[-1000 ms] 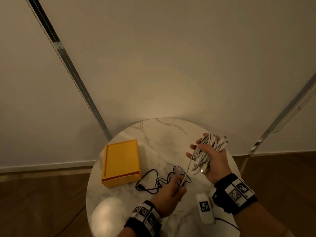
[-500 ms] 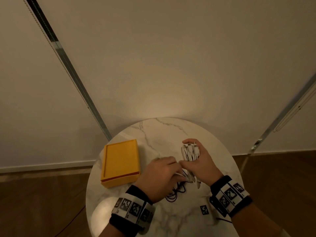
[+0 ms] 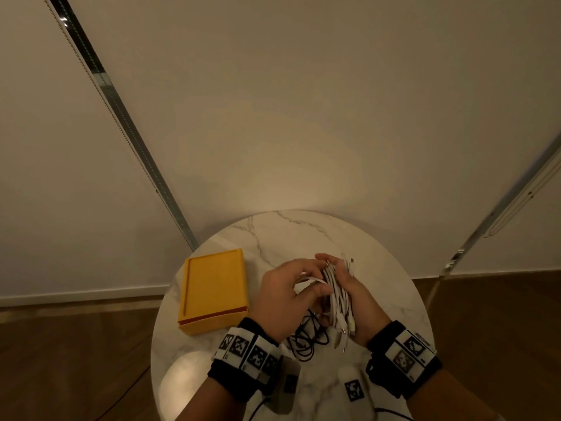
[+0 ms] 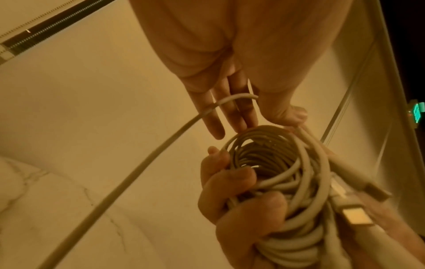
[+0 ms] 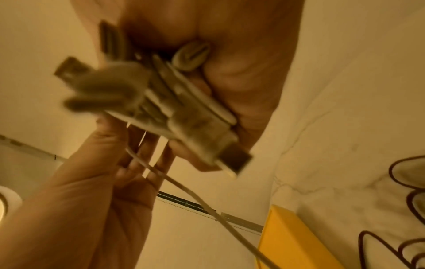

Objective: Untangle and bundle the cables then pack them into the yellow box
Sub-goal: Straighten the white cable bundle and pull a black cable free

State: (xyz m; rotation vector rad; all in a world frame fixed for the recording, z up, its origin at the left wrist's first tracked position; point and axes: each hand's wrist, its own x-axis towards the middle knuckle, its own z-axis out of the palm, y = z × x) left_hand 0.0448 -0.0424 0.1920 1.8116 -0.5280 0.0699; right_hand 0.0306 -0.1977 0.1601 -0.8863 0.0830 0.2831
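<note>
A coiled white cable bundle with several plugs sticking out is gripped in my right hand above the round marble table. My left hand is against the bundle's left side. One loose white strand runs across its straight fingers and under the thumb. In the left wrist view my right hand curls round the coil. The yellow box lies on the table to the left, lid on. A loose black cable lies tangled on the table under my hands.
Two small devices with printed tags, one white and one grey, lie near the table's front edge. A pale wall stands close behind the table. Wooden floor surrounds it.
My right hand brought the white bundle down from its raised position. My left hand came up from the table with the loose strand and now lies against the bundle.
</note>
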